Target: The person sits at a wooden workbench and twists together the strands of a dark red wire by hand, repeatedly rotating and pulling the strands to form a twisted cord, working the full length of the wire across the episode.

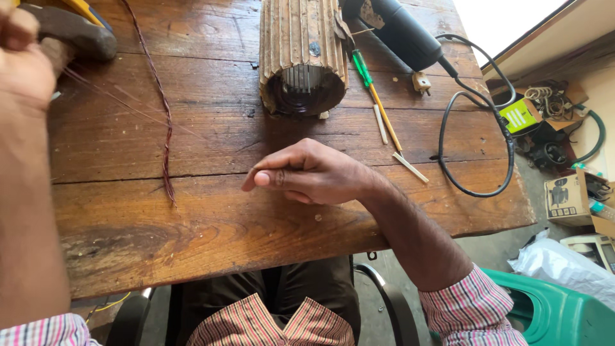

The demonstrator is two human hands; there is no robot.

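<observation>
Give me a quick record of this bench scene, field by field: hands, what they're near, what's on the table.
Left hand: raised at table's far left corner, beside a dark rounded tool
Right hand: loosely closed over table, fingertips pinched, nothing visibly held
Nearest item: ribbed motor stator
Wire: twisted copper strand
Tools: green-handled screwdriver, black heat gun
Surface: wooden table

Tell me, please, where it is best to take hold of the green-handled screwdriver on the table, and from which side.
Probably grip the screwdriver by its green handle, coming from above. The handle is the thickest part; its upper end sits tight between the ribbed cylinder and the black tool, so the sides are crowded. The thin shaft lies flat on the table.
</observation>
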